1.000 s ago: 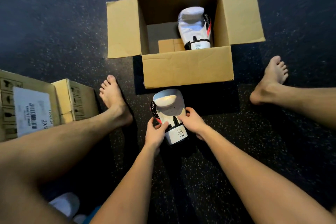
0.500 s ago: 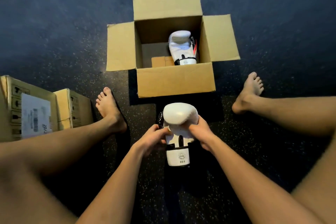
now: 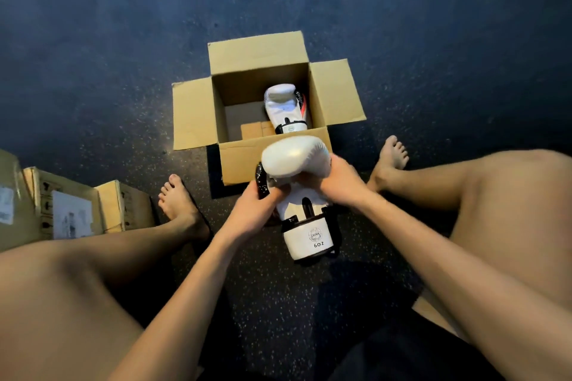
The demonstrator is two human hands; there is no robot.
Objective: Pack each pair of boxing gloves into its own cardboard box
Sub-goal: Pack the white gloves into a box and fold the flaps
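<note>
An open cardboard box (image 3: 198, 113) stands on the dark floor ahead of me, its four flaps spread out. A white boxing glove (image 3: 286, 108) with black and red trim lies inside along the right wall. I hold the matching white glove (image 3: 295, 161) in the air just in front of the box's near wall, cuff marked "6oz" pointing toward me. My left hand (image 3: 258, 206) grips its left side near the black thumb. My right hand (image 3: 339, 181) grips its right side under the padded head.
Closed cardboard boxes (image 3: 71, 204) with labels sit on the floor at the left by my left foot (image 3: 178, 204). My bare legs spread to both sides; my right foot (image 3: 391, 158) lies right of the open box. A cardboard corner (image 3: 430, 312) shows at lower right.
Both hands lifted the glove off the floor and carried it up toward the open box. The view pulled back, so the box looks smaller and farther away.
</note>
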